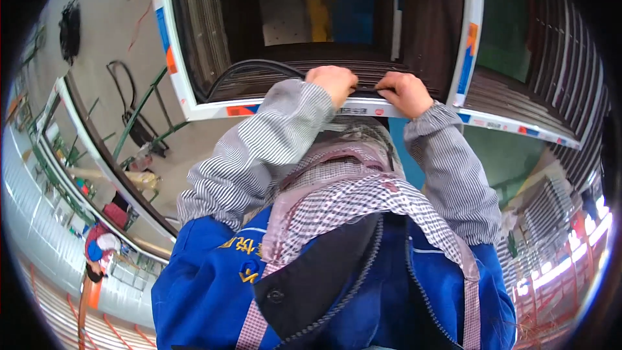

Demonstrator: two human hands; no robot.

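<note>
A window frame [196,110] with white protective film and coloured labels stands before me, its near rail running under my wrists. A black rubber sealing strip [249,63] bows up from the frame's near left corner and runs to my left hand [332,84], whose curled fingers close on it. My right hand [408,93] is a short way to the right along the same rail, thumb and fingers pinched on the strip at the inner edge. Between the hands the strip lies low along the rail. The fingertips are partly hidden.
More dark frames [544,91] are stacked at the right. On the floor at the left lie black coils of strip [69,31], near a green metal stand [139,110]. Another long frame [97,149] leans there. A person [103,243] is farther off at the lower left.
</note>
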